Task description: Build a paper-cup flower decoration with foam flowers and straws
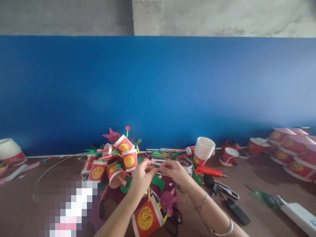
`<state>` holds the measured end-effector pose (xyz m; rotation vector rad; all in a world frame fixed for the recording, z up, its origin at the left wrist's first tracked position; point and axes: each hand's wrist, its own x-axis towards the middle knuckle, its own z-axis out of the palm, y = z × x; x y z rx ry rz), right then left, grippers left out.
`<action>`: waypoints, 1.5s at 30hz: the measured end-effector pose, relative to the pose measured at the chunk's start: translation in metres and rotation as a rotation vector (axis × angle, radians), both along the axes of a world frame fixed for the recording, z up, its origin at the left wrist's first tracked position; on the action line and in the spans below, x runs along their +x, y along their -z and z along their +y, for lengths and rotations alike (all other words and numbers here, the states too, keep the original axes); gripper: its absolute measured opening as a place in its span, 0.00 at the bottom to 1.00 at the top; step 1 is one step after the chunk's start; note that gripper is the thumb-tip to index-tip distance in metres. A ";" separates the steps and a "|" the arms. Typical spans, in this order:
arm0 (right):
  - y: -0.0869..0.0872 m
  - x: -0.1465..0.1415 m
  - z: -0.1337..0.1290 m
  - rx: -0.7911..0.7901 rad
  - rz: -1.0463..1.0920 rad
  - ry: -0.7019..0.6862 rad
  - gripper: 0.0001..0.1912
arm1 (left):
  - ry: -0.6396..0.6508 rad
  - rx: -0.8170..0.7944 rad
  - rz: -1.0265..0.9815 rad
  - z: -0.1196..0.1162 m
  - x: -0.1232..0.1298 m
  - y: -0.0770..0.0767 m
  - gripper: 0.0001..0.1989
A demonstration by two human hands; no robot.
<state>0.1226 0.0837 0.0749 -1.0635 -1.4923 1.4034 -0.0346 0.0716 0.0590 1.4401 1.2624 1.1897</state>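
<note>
My left hand (pixel 146 171) and my right hand (pixel 174 171) meet fingertip to fingertip over the middle of the table. Both are closed in a pinch; whatever lies between the fingers is too small to name. Just below them is a red paper cup (pixel 147 217) on its side, with yellow strips and a pink paper animal head (pixel 169 201) attached. Black-handled scissors (pixel 174 221) lie partly behind it. Green paper (pixel 158 183) rests under my hands. Colourful thin sticks or straws (pixel 166 153) are heaped behind them.
Several decorated red cups (pixel 98 171) pile up on the left. A stack of white-rimmed cups (pixel 204 148), a red utility knife (pixel 209 171), keys with a black fob (pixel 237 210) and a white-handled tool (pixel 297 212) are on the right. A blue panel (pixel 158 92) stands behind the table.
</note>
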 end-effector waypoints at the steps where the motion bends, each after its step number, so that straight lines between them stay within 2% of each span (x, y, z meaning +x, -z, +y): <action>1: 0.000 0.000 0.000 -0.002 -0.002 0.000 0.17 | 0.003 -0.002 0.006 0.000 0.000 0.000 0.12; 10: 0.002 0.000 0.000 -0.003 -0.018 -0.017 0.16 | 0.021 0.008 0.055 -0.002 -0.001 -0.006 0.09; 15: 0.002 0.000 0.000 0.009 -0.024 -0.017 0.15 | 0.023 0.074 0.123 -0.005 -0.002 -0.012 0.06; 19: 0.001 0.000 0.001 0.040 -0.032 -0.010 0.14 | 0.019 0.057 0.077 -0.006 -0.001 -0.012 0.08; 25: 0.003 0.002 0.003 0.085 -0.125 0.082 0.12 | 0.011 -0.015 -0.094 0.000 0.001 -0.005 0.10; 32: 0.012 0.009 0.007 0.205 -0.267 0.256 0.09 | -0.113 0.106 0.006 -0.003 -0.003 -0.011 0.08; 38: 0.009 0.001 0.004 0.153 -0.189 0.144 0.11 | -0.033 -0.005 -0.087 -0.003 0.002 -0.009 0.12; 45: 0.004 -0.004 -0.001 0.100 -0.106 0.098 0.11 | -0.038 -0.133 -0.182 -0.003 0.006 -0.012 0.14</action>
